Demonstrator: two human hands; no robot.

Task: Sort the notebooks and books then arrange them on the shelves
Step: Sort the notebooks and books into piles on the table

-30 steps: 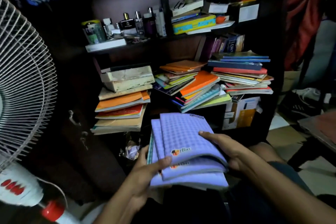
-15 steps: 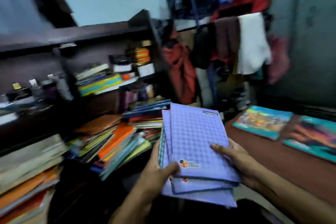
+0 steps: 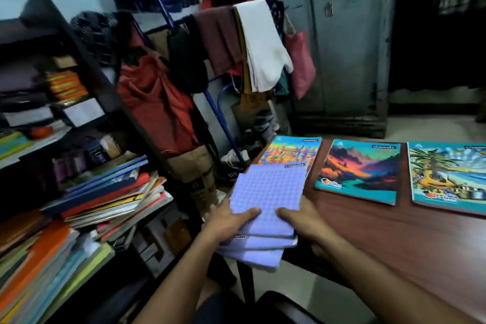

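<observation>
We've got a small stack of purple notebooks (image 3: 265, 208) held in both hands at the near left corner of the dark wooden counter (image 3: 394, 239). Our left hand (image 3: 226, 221) grips the stack's left edge, thumb laid across the top cover; our right hand (image 3: 302, 221) clasps the right edge, thumb on top too. The stack is fanned a little, lower covers peeking out toward us, and its far end overlaps the castle-cover notebook (image 3: 292, 151) lying flat on the counter. Beside that one sits the mountain-cover notebook (image 3: 360, 171), and further right the palm-tree notebook (image 3: 449, 176), each lying apart from its neighbour. Over on our left, the dark shelves (image 3: 86, 66) carry leaning, untidy piles of books (image 3: 105, 192), with an orange-topped heap (image 3: 39, 258) nearest us. Behind, clothes (image 3: 236, 42) hang over a blue rack, and a grey metal cupboard (image 3: 349, 42) stands at the back.
</observation>
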